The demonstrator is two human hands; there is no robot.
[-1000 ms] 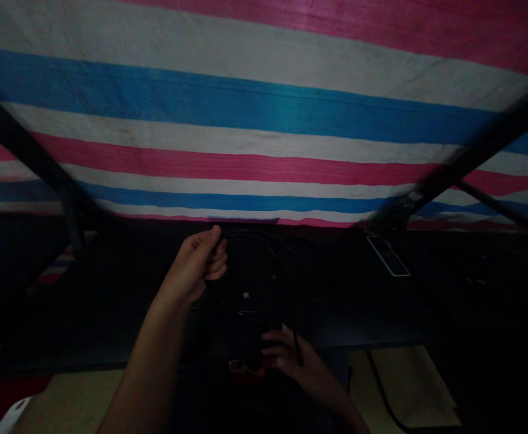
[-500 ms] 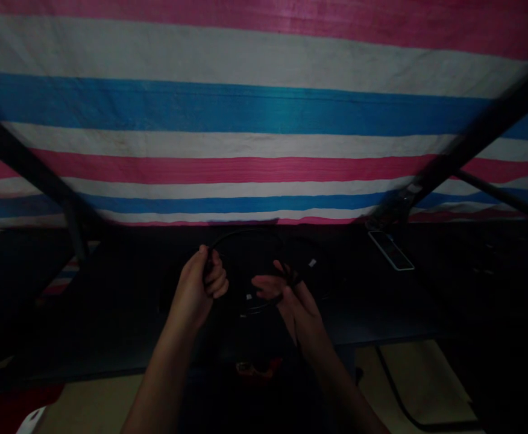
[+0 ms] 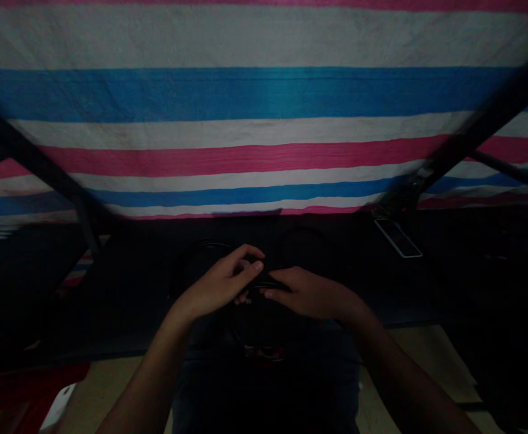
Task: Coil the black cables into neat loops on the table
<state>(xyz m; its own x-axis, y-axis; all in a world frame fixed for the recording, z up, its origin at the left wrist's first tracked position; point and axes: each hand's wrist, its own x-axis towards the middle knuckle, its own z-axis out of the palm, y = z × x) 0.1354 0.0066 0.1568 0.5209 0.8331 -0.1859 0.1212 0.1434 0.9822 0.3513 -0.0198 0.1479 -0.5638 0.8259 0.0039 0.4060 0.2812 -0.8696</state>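
The scene is very dark. My left hand point(image 3: 221, 282) and my right hand point(image 3: 307, 292) meet over a black table point(image 3: 427, 283), fingertips close together. Both pinch a black cable point(image 3: 264, 278) between them. Its coils loop dimly behind the left hand and hang below the hands, hard to trace against the dark surface.
A striped pink, white and blue tarp point(image 3: 264, 120) hangs behind the table. Dark metal bars point(image 3: 29, 157) cross it at left and right. A small flat device with a pale rim point(image 3: 398, 237) lies at the back right. Tan floor point(image 3: 427, 355) shows below the table edge.
My right hand rose from the table's front edge to meet my left hand. Both hands came together on the cable, and the raised loop has been gathered down.
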